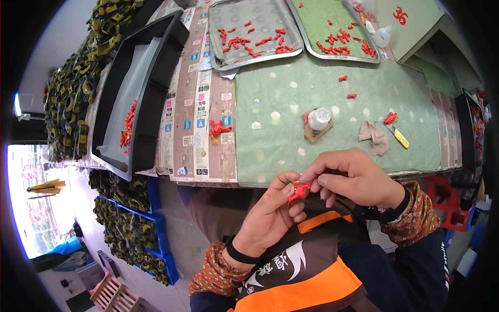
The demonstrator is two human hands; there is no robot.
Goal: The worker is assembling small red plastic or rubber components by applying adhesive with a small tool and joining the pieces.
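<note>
Just in front of the table's near edge, my left hand (pixel 267 216) pinches a small red plastic toy figure (pixel 298 193) between thumb and fingers. My right hand (pixel 351 177) has its thumb and fingertips closed on the upper end of the same figure. Whether a smaller part sits between those fingertips is hidden. Beyond my hands, a clear jar (pixel 318 119) stands on a small brown block. To its right lie a crumpled beige cloth (pixel 374 138) and a yellow-handled knife (pixel 401 138), with a red piece (pixel 390 118) beside it.
Two metal trays (pixel 221 66) with red limb-like parts lie at the back. At left, a black bin (pixel 156 99) holds plastic film and red figures; another red figure (pixel 219 128) lies near it. Yellow-and-black toys (pixel 67 114) are heaped far left, more in blue crates (pixel 161 229).
</note>
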